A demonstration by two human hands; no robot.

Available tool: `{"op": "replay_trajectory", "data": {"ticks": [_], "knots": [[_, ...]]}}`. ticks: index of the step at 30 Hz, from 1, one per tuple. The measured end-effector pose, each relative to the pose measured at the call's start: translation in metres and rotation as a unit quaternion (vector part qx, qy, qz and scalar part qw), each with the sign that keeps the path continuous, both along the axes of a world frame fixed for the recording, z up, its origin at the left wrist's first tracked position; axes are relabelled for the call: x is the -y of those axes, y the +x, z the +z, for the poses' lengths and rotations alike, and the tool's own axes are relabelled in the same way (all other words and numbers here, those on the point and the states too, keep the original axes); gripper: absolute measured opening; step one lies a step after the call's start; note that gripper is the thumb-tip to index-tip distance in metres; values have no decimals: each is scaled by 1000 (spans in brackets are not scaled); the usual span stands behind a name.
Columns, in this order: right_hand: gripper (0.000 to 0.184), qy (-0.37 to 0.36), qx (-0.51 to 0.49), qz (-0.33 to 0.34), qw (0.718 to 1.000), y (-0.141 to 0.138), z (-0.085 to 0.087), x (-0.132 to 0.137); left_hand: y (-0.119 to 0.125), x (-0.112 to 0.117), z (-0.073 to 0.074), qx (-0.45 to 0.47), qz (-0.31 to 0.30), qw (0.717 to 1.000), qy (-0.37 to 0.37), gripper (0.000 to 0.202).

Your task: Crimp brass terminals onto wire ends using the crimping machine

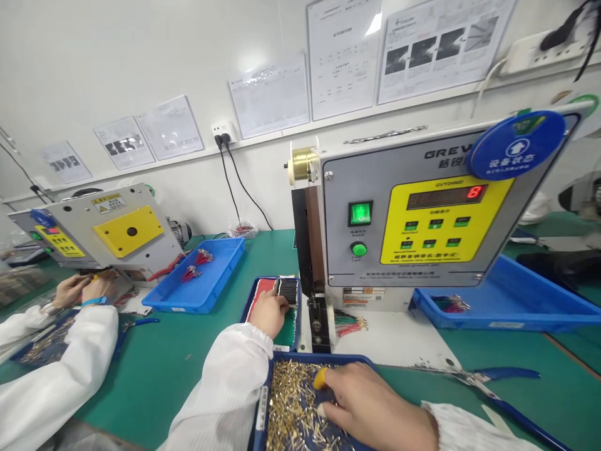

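My left hand (269, 313) reaches over a blue tray (245, 308) of short cut wires in separate groups. Its bent fingers touch the black wires (287, 290), and what lies between the fingertips is hidden. Red wires (261, 289) and green wires (290, 322) lie beside them. Over a second blue tray (328, 359), filled with small gold-coloured metal terminals (293, 401), is my right hand (361, 401). A yellow finger cot covers one fingertip; the index finger and thumb are apart, with nothing visible between them.
A grey crimping machine (366, 169) stands in front, its display lit. Pliers (493, 382) with blue handles lie at right. Blue bins (218, 275) hold bundled wires on both sides. A co-worker's hands (96, 288) work at another machine (126, 219) at left.
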State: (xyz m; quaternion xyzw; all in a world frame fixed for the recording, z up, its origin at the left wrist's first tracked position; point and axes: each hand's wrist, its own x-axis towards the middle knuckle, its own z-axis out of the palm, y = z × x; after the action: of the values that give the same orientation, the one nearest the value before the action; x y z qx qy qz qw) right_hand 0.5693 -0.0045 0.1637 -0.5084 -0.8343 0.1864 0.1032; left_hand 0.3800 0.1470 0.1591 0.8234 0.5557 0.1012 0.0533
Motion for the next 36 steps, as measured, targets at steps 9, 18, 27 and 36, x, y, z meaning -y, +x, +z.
{"op": "replay_trajectory", "data": {"ticks": [9,18,27,36], "knots": [[7,-12,0,15,1000,1,-2,-1,0,-1,-2,4,-9,1000,-19,17],[19,20,18,26,999,-5,0,5,-1,-3,-4,44,-5,999,-11,12],[13,16,2,44,999,-6,-4,3,1,-9,-8,65,8,998,12,19],[26,-13,24,-21,999,18,19,-2,4,-20,-9,32,-3,999,33,22]]}}
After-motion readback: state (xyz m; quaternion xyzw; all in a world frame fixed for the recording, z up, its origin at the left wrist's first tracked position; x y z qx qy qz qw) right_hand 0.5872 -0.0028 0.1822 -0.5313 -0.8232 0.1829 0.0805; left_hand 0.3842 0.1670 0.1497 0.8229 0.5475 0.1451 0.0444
